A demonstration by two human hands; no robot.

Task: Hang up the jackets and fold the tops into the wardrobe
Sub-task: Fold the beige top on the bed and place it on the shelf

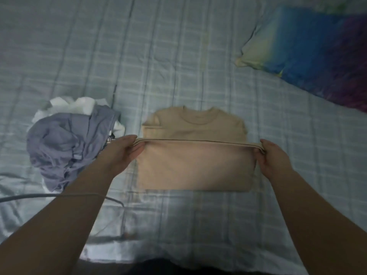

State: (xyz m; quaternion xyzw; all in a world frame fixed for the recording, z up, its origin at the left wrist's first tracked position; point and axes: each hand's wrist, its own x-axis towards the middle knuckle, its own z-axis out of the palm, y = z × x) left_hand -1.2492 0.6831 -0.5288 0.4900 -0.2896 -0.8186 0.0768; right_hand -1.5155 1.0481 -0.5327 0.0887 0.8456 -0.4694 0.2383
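A beige top (195, 165) lies flat on the bed, collar away from me and sleeves tucked in. Its bottom hem is lifted and stretched in a straight line across the middle of the garment. My left hand (127, 150) pinches the left end of that hem. My right hand (271, 155) pinches the right end. Left of the top sits a crumpled heap of clothes: a lilac-grey garment (67, 143) over white ones (79, 105).
The bed is covered by a pale blue checked sheet (139, 56). A blue, yellow and purple pillow (309, 50) lies at the upper right. A thin grey cord or hanger wire (59, 195) runs across the sheet under my left forearm.
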